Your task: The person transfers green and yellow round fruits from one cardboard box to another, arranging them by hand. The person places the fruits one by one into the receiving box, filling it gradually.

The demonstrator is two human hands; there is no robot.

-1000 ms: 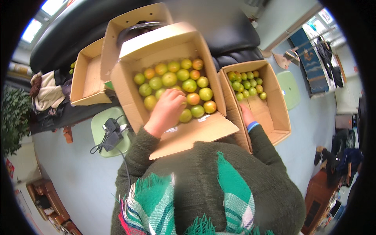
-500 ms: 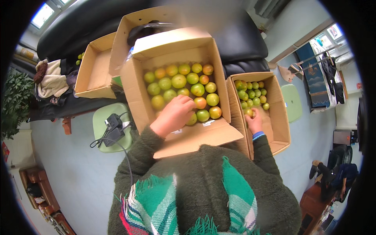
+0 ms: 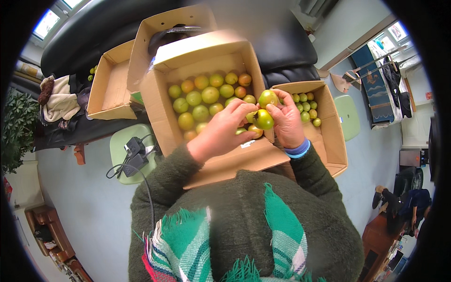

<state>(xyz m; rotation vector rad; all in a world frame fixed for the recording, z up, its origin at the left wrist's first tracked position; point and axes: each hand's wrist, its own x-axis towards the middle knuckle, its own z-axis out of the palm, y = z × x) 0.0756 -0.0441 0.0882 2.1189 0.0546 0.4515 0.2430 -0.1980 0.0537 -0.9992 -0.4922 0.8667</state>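
Above the near right edge of the large cardboard box [image 3: 260, 70], my two hands come together. Closed at the right, my right hand [image 3: 289, 123] holds a round green tomato [image 3: 268, 98] in its fingertips, and a second, shinier green tomato [image 3: 264, 120] rests against its thumb. My left hand [image 3: 226, 128] reaches in from the left, its fingers curled round the left side of the shinier tomato, where a dark stem spot shows. Rows of green and orange tomatoes [image 3: 210, 95] fill the large box. Some are hidden behind my hands.
At the right stands a smaller cardboard box [image 3: 336, 141] with green tomatoes in its far part. An open box [image 3: 110, 84] lies at the left on a black sofa [image 3: 282, 42]. Green stools [image 3: 123, 160] flank the boxes; the left one bears a black adapter [image 3: 136, 157] with a cable.
My right hand has come up out of the smaller box, moving left with green tomatoes. My left hand has lifted off the tomatoes in the large box and moved right to meet it.
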